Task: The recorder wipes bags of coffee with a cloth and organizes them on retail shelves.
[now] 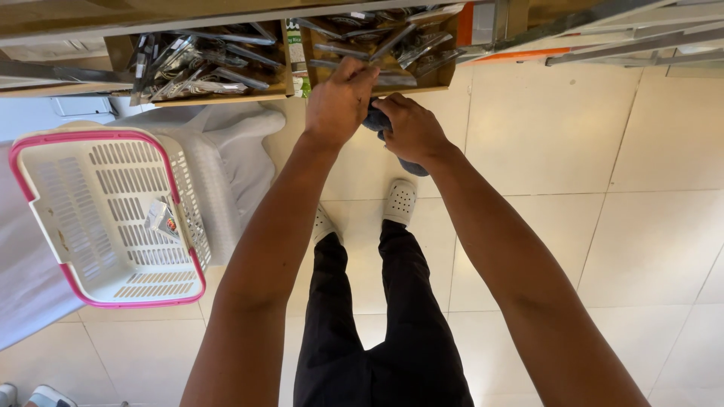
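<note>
Reaching into the right cardboard box [445, 71] of packets, our left hand [339, 102] pinches a packet [392, 78] there; just below the box, our right hand [411, 130] clutches a dark cloth [375, 119].

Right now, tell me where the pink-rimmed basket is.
The pink-rimmed basket sits at the left of the head view, on a white stool, left of the left hand.

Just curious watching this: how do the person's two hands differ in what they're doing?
The left hand reaches into the cardboard box of packaged utensils, fingertips on a packet; the right hand stays below the box, gripping a dark blue cloth. Both are bare and raised at the shelf.
</note>
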